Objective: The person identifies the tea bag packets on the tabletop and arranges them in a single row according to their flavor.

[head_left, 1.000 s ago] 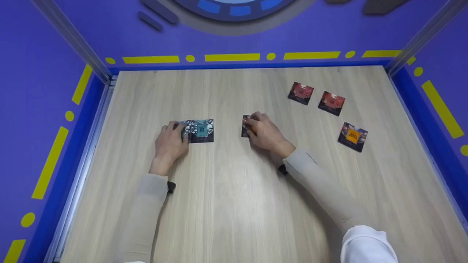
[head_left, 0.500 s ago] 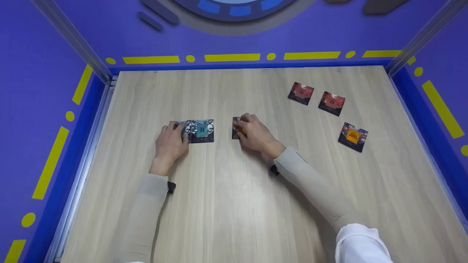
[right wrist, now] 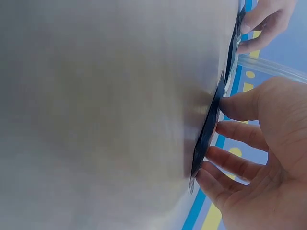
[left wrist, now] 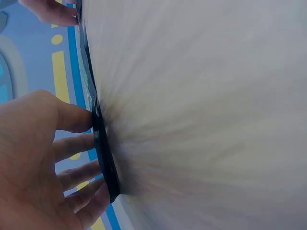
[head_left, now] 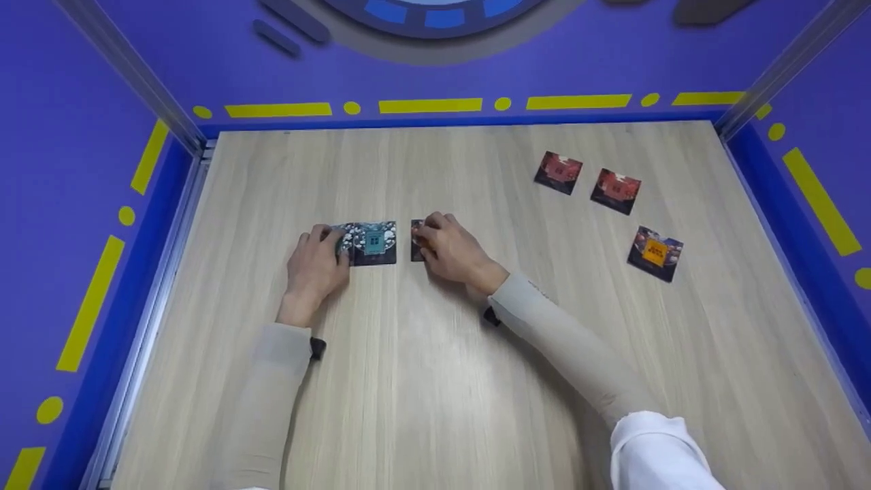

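The left hand (head_left: 315, 265) grasps a patterned packet (head_left: 348, 238) on the desk (head_left: 442, 381) between thumb and fingers, a teal packet (head_left: 375, 243) touching its right side. The right hand (head_left: 454, 250) grasps a dark packet (head_left: 416, 250) across a narrow gap from the teal one; two red packets (head_left: 615, 191) and an orange-labelled packet (head_left: 654, 254) lie farther right.

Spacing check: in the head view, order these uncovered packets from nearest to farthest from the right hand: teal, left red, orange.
1. Teal packet, left of the right hand
2. Left red packet, upper right
3. Orange packet, far right
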`<state>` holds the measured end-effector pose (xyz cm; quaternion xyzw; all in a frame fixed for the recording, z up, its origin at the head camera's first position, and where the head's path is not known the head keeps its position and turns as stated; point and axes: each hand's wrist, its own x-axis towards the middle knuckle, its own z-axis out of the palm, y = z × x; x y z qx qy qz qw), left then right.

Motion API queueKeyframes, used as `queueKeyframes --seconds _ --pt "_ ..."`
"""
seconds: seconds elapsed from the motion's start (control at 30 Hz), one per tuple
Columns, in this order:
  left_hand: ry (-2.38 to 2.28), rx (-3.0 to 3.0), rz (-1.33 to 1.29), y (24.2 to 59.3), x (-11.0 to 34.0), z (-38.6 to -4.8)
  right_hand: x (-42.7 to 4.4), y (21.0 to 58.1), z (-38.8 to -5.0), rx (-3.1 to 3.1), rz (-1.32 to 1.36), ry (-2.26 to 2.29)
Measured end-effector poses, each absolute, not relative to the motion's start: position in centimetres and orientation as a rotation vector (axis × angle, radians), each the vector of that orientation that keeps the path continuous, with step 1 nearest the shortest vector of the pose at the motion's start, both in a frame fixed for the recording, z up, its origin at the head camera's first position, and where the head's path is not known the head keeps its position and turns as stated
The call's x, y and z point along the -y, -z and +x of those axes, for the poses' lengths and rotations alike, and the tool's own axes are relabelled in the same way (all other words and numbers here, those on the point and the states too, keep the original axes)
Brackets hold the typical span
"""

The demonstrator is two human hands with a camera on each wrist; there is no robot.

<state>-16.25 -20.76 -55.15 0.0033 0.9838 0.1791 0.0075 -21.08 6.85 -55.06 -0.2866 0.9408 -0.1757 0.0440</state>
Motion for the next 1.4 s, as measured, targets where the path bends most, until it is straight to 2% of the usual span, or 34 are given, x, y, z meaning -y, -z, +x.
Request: queueKeyframes --seconds 0.6,1.4 --pt "-0.548 -3.094 0.046 54.9 20.6 -16.4 -4.6 54.8 -21.3 -2.860 -0.935 0.516" --pt "-0.541 -3.086 0.019 55.1 20.7 -16.3 -5.4 54.3 -21.0 -2.884 -0.974 0.550"
